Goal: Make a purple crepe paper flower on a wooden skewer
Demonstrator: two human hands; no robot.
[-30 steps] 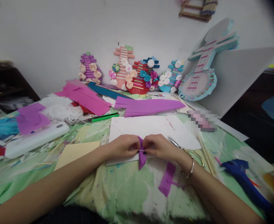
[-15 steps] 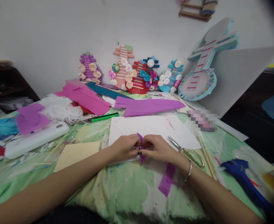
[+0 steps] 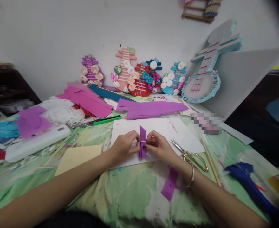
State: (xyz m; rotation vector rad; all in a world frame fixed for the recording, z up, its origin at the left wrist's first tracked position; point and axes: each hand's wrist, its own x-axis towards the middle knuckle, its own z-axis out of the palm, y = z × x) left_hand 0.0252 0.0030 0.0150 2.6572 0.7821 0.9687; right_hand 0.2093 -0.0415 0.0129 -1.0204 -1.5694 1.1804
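Note:
Both hands meet over a white sheet (image 3: 158, 128) in the middle of the table. My left hand (image 3: 124, 146) and my right hand (image 3: 158, 146) each pinch a small folded purple foam strip (image 3: 142, 143), which stands upright between the fingertips. A thin white thread seems to run across its middle. A second purple strip (image 3: 170, 185) lies on the green cloth under my right wrist, which wears a bangle.
Scissors (image 3: 192, 155) lie right of my right hand, a blue glue gun (image 3: 246, 180) further right. Purple foam sheets (image 3: 151, 108), a green-handled tool (image 3: 105, 120), white thread (image 3: 63, 114) and a yellow card (image 3: 79, 154) surround the sheet. Small decorated foam guitars (image 3: 139, 79) lean against the wall.
Both hands have moved a little away from me, onto the white sheet. The purple strip, which hung down below the fingers, now stands upright between them.

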